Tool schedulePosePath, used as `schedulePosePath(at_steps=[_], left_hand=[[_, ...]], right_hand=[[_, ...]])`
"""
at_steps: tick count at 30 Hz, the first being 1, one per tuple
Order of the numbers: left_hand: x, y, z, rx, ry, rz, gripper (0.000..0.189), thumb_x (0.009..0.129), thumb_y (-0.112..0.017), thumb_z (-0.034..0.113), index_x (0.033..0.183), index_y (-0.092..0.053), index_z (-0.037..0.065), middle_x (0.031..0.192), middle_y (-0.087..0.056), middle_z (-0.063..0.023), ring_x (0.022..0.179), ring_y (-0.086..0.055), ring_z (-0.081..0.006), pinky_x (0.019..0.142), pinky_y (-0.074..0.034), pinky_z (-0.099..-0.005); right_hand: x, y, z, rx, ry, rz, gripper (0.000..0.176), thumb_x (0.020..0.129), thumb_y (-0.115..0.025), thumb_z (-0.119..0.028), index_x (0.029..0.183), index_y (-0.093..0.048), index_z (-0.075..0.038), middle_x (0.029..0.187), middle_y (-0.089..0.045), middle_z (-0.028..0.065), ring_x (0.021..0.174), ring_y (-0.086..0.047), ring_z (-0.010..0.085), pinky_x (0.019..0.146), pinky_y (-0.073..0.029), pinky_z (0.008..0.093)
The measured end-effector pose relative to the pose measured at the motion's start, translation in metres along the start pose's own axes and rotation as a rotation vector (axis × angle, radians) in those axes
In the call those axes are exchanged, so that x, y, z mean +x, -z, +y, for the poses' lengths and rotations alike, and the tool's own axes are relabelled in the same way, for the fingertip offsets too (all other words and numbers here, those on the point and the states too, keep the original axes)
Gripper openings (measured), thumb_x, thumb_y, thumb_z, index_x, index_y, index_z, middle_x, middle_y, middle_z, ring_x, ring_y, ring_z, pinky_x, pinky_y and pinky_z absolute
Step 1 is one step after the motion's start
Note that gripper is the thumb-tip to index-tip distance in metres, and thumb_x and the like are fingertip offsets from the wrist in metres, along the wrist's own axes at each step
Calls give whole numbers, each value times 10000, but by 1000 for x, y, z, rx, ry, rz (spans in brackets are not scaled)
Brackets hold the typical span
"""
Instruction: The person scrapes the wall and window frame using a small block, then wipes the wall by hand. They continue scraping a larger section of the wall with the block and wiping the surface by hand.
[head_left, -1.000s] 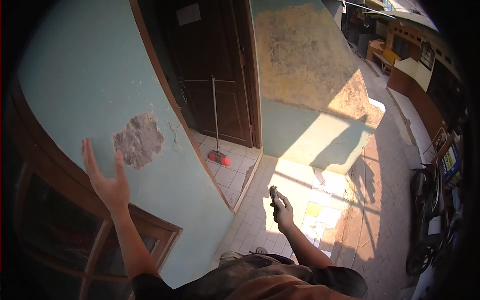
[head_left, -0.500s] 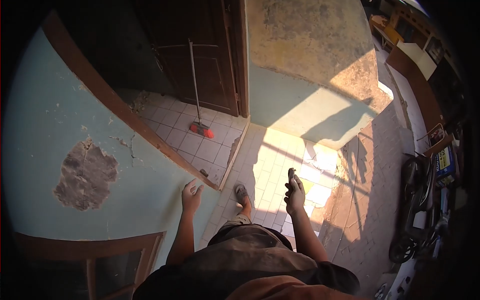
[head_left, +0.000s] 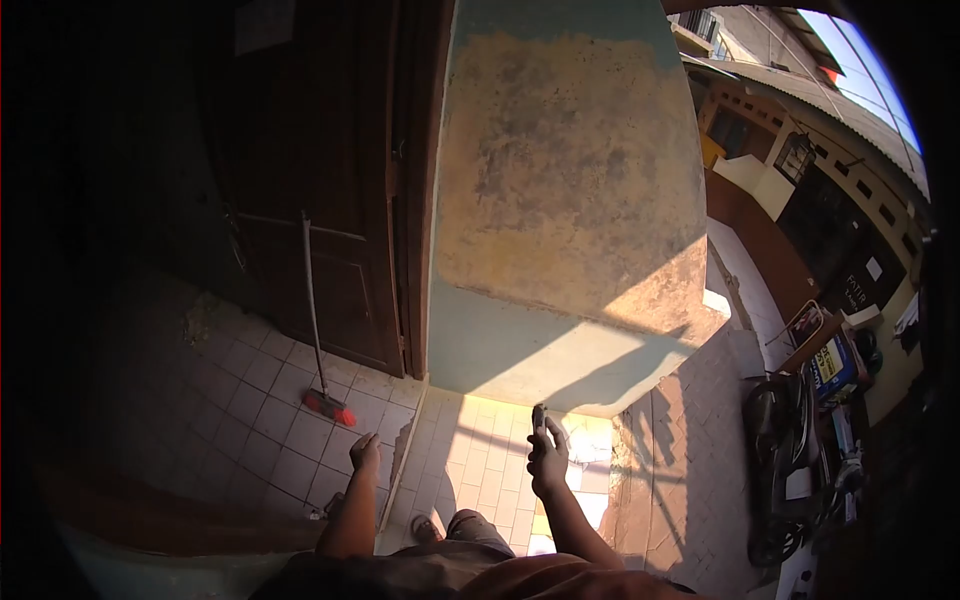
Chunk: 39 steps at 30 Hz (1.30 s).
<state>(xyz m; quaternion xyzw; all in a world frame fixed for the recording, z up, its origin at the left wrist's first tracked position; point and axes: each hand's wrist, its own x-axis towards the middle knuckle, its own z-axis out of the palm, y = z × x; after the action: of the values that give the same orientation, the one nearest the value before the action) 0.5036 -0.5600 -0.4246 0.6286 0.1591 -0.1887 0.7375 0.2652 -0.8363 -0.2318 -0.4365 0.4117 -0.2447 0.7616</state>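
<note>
Right hand [head_left: 548, 466], between five and six o'clock: fingers wrapped around a small dark handheld tool [head_left: 540, 416], exact kind too small to tell; the tool stands nearly upright in the fist, seemingly gripped low so that its upper end is clear of the fingers. Left hand [head_left: 366, 455], seven o'clock: raised at the end of a bent forearm, fingers curled inward; their inner side is hidden, so whether they are narrow or hold something cannot be told. Push broom [head_left: 313, 300], between eight and nine o'clock: red bristles on the white floor tiles [head_left: 254, 440], handle upright and apparently leaned on the brown panelled door [head_left: 300, 150] at ten o'clock, which would serve as its prop. Blue-green wall [head_left: 510, 325] with a large weathered, yellowish patch [head_left: 580, 170], one o'clock, part sunlit. Black motorbike [head_left: 785, 470], four o'clock, beyond the paved lane [head_left: 680, 440], presumably parked at the edge to leave passage. Printed box [head_left: 835, 365], between three and four o'clock, just beyond it.
</note>
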Motion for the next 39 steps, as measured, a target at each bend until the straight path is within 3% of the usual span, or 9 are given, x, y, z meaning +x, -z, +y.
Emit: schedulePosePath(at_steps=[3, 6, 14, 18, 24, 29, 30, 36, 39], left_hand=[[65, 28, -67, 221, 25, 302, 176, 849, -744, 145, 934, -723, -7, 885, -728, -61, 785, -679, -188, 739, -554, -360], [90, 79, -93, 787, 171, 318, 210, 792, -709, 119, 901, -729, -59, 1003, -754, -252, 968, -752, -364, 839, -593, -443], [124, 141, 5, 742, 202, 556, 323, 860, -704, 159, 1104, -686, -51, 1102, -740, -201, 1028, -734, -306, 912, -570, -376], [208, 50, 70, 655, -12, 376, 425, 873, -751, 151, 1231, -649, -55, 1147, -731, -160, 1047, -720, -274, 973, -540, -340], [231, -137, 321, 522, -814, -20, 383, 975, -662, 136, 1327, -624, -10, 1248, -675, -190, 1158, -663, -305, 1015, -507, -393], [178, -237, 528, 526, -1704, -41, 326, 919, -698, 4, 1244, -678, 5, 1200, -684, -153, 1158, -651, -342, 992, -525, -424], [169, -250, 564, 497, -1828, -55, 314, 908, -703, -5, 1221, -685, -4, 1177, -693, -148, 1155, -657, -342, 981, -533, -434], [85, -337, 769, 373, -2385, -305, 318, 888, -767, 140, 1198, -723, 82, 1050, -738, -58, 1101, -689, -277, 984, -519, -421], [64, -394, 829, 503, -2629, -157, 522, 947, -722, 370, 1430, -611, 206, 1461, -598, -21, 1430, -473, -289, 1179, -349, -517]], right_hand=[[38, -13, 16, -77, 68, 47, 467, 996, -675, -209, 1440, -533, -223, 852, -648, 45, 496, -448, 86, 398, -297, 230], [65, -27, 27, -73, -127, 129, 481, 979, -679, -207, 1429, -516, -154, 837, -625, 45, 518, -475, 96, 408, -338, 239], [259, -90, 101, -303, -4, 156, 497, 980, -680, -237, 1423, -493, -112, 783, -573, 28, 525, -484, 99, 411, -346, 251], [277, -218, -35, 40, -10, -89, 508, 988, -695, -227, 1449, -490, -169, 853, -628, 38, 546, -491, 100, 427, -348, 247], [254, -331, -232, 450, 325, -754, 540, 1090, -503, -303, 1576, -299, -186, 1263, -645, 173, 940, -663, 198, 780, -557, 331], [249, -381, -284, 863, 295, -1224, 518, 1101, -456, -346, 1572, -300, -199, 1303, -599, 218, 890, -583, 195, 642, -497, 294], [246, -391, -287, 843, 361, -1205, 540, 1110, -415, -396, 1489, -381, -13, 1303, -534, 167, 840, -505, 160, 620, -503, 279], [213, -436, -309, 973, 412, -1271, 563, 1109, -432, -383, 1532, -337, -25, 1311, -535, 192, 855, -492, 154, 611, -479, 254], [195, -441, -325, 890, 475, -1169, 541, 1089, -499, -333, 1569, -307, -173, 1328, -559, 242, 849, -521, 163, 592, -464, 241]])
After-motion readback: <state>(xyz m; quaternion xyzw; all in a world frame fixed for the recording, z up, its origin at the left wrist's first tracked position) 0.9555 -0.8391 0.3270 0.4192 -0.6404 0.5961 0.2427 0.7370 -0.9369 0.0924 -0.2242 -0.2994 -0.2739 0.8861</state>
